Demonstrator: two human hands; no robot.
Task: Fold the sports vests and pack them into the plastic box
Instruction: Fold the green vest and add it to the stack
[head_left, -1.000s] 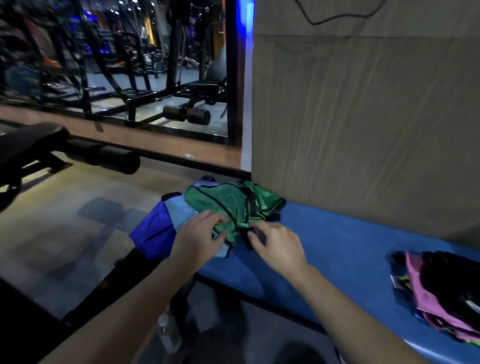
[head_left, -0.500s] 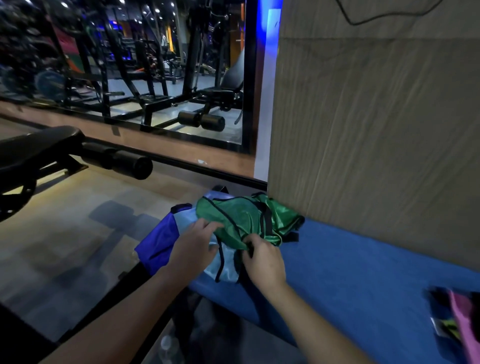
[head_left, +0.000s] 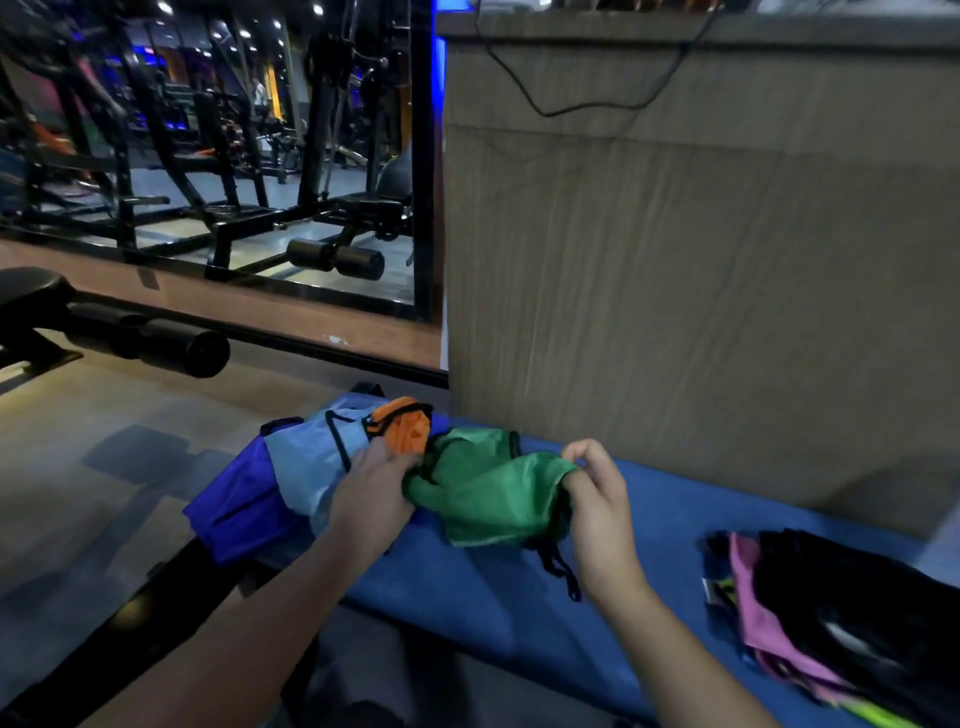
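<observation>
Early stage: your left hand (head_left: 371, 493) and right hand (head_left: 597, 499) each pinch the green vest (head_left: 488, 493), stretched between your grips, unfolded. More vests (head_left: 306, 467) wait behind-left. No box visible.

The green vest (head_left: 488, 499) in my fingers (head_left: 582, 457) is thin, glossy cloth. My bench (head_left: 660, 514) wears matt blue fabric; at twelve o'clock, the panel (head_left: 701, 291) looks like matt wood grain.

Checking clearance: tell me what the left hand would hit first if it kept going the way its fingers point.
The left hand points away and slightly right, fingers on the green vest. Straight on, it would likely meet the orange vest first, then the wooden panel behind; depth is uncertain.
</observation>
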